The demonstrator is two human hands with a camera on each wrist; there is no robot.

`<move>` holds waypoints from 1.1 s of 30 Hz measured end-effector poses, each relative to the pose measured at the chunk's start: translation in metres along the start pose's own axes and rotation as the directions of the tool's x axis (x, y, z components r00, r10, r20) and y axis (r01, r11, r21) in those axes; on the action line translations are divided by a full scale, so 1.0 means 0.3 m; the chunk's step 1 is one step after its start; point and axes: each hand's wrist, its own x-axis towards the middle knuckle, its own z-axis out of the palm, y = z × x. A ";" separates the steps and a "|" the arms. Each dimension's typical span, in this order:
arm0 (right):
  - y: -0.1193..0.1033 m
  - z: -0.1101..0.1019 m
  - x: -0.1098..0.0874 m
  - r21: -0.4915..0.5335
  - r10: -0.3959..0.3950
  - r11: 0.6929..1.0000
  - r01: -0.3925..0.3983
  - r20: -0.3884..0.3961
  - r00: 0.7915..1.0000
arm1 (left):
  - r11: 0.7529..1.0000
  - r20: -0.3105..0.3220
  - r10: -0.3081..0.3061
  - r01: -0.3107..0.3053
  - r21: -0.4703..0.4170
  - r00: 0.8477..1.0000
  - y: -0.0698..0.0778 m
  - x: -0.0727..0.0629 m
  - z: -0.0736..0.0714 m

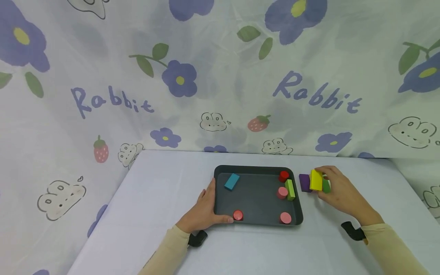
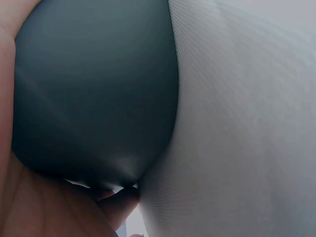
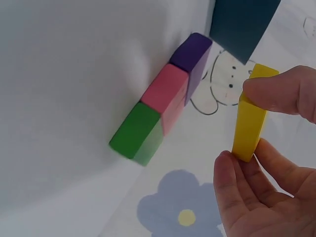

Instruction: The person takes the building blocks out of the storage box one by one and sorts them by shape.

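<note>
At the left end of the dark grey tray (image 1: 254,223), my left hand (image 1: 203,214) holds the near-left corner, fingers along the side and thumb at the front rim. In the left wrist view the smooth dark tray (image 2: 98,89) fills the palm side. My right hand (image 1: 338,191) pinches a yellow block (image 3: 251,121) between thumb and fingertips, raised to the right of the tray. Beside it a purple block (image 3: 192,52), a pink block (image 3: 165,89) and a green block (image 3: 136,131) stand in a row; in the head view the yellow block overlaps this row.
Inside the tray lie a blue block (image 1: 232,181), a lime green block (image 1: 290,190), a red cylinder (image 1: 283,176), another red cylinder (image 1: 238,215) and two pink cylinders, one by the lime block (image 1: 290,196). A printed curtain (image 1: 220,76) hangs behind the white table (image 1: 154,183).
</note>
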 end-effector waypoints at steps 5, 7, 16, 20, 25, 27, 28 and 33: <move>0.020 0.000 -0.002 -0.014 0.018 1.000 -0.018 0.020 1.000 | 1.000 0.000 -0.002 0.002 -0.001 1.000 -0.002 0.000 0.000; 0.029 0.001 -0.004 -0.018 0.024 1.000 -0.023 0.029 0.999 | 1.000 0.004 -0.002 0.002 -0.002 1.000 -0.003 0.001 0.001; 0.068 0.001 -0.013 -0.024 0.050 0.999 -0.048 0.057 0.997 | 1.000 -0.005 0.008 -0.008 -0.001 1.000 0.003 -0.004 0.003; 0.083 -0.008 -0.014 -0.025 0.052 0.998 -0.051 0.070 0.996 | 1.000 -0.009 0.012 -0.012 -0.003 1.000 0.001 -0.003 0.003; 0.107 -0.019 -0.014 -0.027 0.036 0.999 -0.034 0.075 0.997 | 1.000 -0.006 0.007 -0.007 -0.004 1.000 -0.002 -0.002 0.003; 0.113 -0.022 -0.014 -0.025 0.028 0.999 -0.027 0.071 0.997 | 1.000 -0.003 0.004 -0.004 -0.006 1.000 0.000 -0.003 0.001; 0.116 -0.023 -0.013 -0.028 0.026 0.999 -0.024 0.070 0.997 | 1.000 -0.003 0.004 -0.004 -0.008 1.000 0.000 -0.003 0.001; 0.140 -0.026 -0.011 -0.037 0.028 0.999 -0.025 0.078 0.997 | 1.000 0.002 0.005 -0.005 -0.012 1.000 0.001 -0.001 -0.001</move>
